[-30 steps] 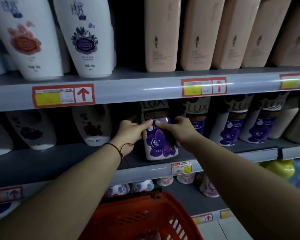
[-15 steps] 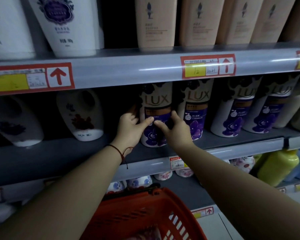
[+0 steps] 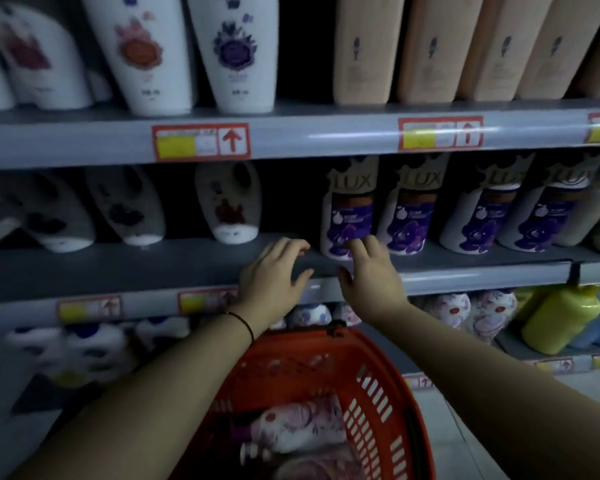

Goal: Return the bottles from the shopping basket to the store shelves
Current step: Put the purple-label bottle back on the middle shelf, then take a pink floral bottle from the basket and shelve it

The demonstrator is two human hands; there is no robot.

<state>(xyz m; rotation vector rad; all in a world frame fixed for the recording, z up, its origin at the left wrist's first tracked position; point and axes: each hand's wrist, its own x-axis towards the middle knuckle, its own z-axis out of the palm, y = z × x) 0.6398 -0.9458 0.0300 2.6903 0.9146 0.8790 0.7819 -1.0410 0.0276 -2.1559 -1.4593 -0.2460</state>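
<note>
**Both hands empty at the middle shelf, LUX bottle standing in its row**

Head view: the LUX bottle [image 3: 347, 216] stands upright on the middle shelf [image 3: 153, 268], leftmost of its row. At its five o'clock the right hand [image 3: 369, 271] has fingers spread, fingertips overlapping the bottle's base; whether they touch is unclear. At its seven o'clock the left hand [image 3: 274, 271] hovers with fingers apart, holding nothing. At six o'clock, the orange basket [image 3: 378, 393] holds floral bottles [image 3: 291, 427].

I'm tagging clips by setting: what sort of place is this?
Most likely a shop's toiletries aisle: shelves of LUX bottles, red and yellow price tags on the shelf edges, and a red shopping basket below.
</note>
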